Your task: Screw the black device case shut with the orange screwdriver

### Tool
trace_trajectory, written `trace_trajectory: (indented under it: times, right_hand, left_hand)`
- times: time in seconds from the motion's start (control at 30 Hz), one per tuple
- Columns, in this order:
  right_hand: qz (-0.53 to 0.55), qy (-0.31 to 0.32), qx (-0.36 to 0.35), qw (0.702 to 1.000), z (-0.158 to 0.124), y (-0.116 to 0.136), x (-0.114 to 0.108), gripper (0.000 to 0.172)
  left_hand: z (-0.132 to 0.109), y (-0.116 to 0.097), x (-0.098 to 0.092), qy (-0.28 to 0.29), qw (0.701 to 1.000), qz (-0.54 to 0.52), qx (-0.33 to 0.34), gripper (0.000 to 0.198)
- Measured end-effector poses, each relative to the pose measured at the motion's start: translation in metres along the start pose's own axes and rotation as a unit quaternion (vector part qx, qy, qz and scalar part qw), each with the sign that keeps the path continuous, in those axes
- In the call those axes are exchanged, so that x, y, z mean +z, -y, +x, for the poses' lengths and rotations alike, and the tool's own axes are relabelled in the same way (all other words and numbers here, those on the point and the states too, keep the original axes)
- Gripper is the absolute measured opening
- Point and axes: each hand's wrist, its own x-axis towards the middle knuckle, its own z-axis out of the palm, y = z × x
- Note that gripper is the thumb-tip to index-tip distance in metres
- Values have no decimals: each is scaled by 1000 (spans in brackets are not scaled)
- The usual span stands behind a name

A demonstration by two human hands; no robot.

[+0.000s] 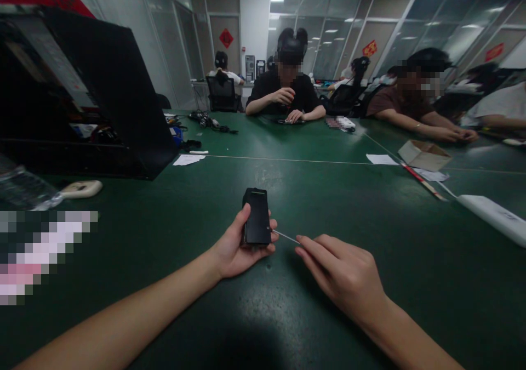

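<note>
Oblong black box [257,217] with 1 pale line [258,193].

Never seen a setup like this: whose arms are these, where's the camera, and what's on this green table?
There is no robot here, just a person's two bare hands. The single picture comes from a camera worn on that person's head, looking forward and down. The left hand holds a black box. The right hand holds a thin rod, its tip at or near the box's right side. On the green table stand a large black case at the left and an open cardboard box at the right.
</note>
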Motion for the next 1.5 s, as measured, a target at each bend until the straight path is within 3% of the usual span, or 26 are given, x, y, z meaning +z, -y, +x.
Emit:
trace_trajectory:
  times: [0.1, 0.33, 0.6, 0.83, 1.07, 1.13, 1.2, 1.27, 1.3, 1.43, 1.47, 1.5]
  right_hand:
    - [-13, -6, 15, 1000, 0, -1, 1, 21]
    - [26, 2, 67, 997, 0, 0, 1, 25]
    - [134, 43, 127, 982, -1, 9, 13, 35]
    - [75, 85, 122, 986, -3, 15, 16, 40]
    - [-37, 112, 95, 988, -6, 18, 20, 44]
    - [-8, 110, 107, 988, -3, 18, 18, 45]
    - [95, 102, 135, 981, 1, 18, 16, 43]
    - [252, 96, 186, 945, 5, 17, 13, 37]
    - [338, 102, 224, 908, 7, 17, 13, 36]
    - [606, 153, 365, 690, 7, 23, 15, 52]
    - [633, 155, 380, 657, 6, 25, 17, 57]
    - [638, 148, 385, 650, 5, 28, 20, 59]
  left_hand:
    - [0, 5, -3, -4, 998, 58, 15, 55]
    - [-3, 17, -2, 52, 975, 210, 45, 74]
    - [-1, 23, 8, -12, 954, 245, 172, 80]
    - [2, 27, -2, -26, 926, 309, 215, 60]
    - [0, 31, -3, -67, 908, 345, 229, 61]
    - [-1, 31, -2, -74, 899, 361, 236, 61]
    - [-2, 31, -2, -77, 897, 364, 240, 61]
    - [-2, 31, -3, -68, 904, 353, 233, 61]
    - [-2, 31, -4, -61, 908, 346, 230, 61]
    - [-3, 30, -2, -50, 923, 310, 224, 61]
    - [-3, 29, 0, -52, 925, 301, 225, 61]
    - [-3, 29, 2, -57, 927, 293, 227, 62]
